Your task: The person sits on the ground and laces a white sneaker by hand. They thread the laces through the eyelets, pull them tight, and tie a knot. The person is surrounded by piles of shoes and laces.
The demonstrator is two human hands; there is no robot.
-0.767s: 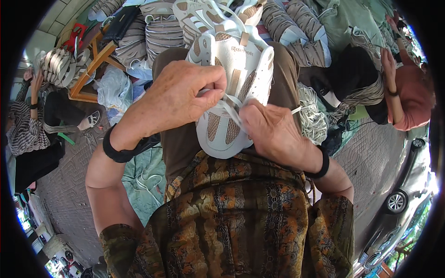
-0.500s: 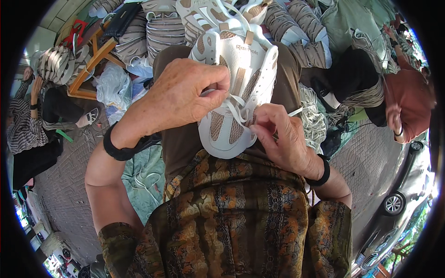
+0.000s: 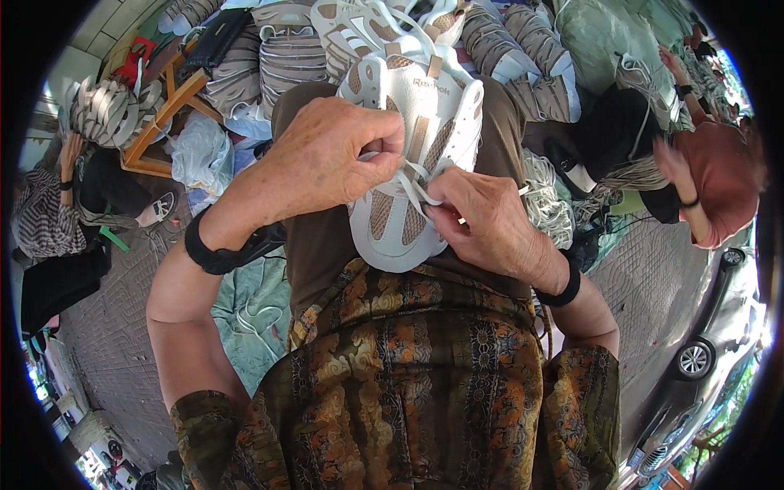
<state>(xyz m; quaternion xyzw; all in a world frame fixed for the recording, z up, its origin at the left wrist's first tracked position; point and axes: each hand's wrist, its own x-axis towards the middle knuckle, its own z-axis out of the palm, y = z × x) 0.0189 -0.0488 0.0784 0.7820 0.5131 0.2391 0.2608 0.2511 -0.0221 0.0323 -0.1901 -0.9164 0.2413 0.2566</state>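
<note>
A white and beige sneaker upper (image 3: 396, 233) lies across my lap, toe toward me, with its tongue and eyelet flaps spread. A white shoelace (image 3: 413, 186) loops over the vamp near the lowest eyelets. My left hand (image 3: 343, 155) is at the shoe's left side, thumb and forefinger pinching the lace. On the right side, my right hand (image 3: 486, 214) pinches the lace loop between thumb and fingertips, close to the eyelet flap. Part of the lace is hidden behind the fingers of both hands.
Stacks of similar uppers (image 3: 292, 69) stand beyond my knees. A wooden stool frame (image 3: 167, 114) and a clear plastic bag (image 3: 202, 151) are at the left. Bundled white laces (image 3: 545, 200) lie right of my leg. Co-workers sit on both sides; a car (image 3: 694, 359) stands far right.
My right hand has moved left and slightly up, and its fingers have closed on the lace loop. My left hand stays nearly in place. The co-worker at right has moved a hand.
</note>
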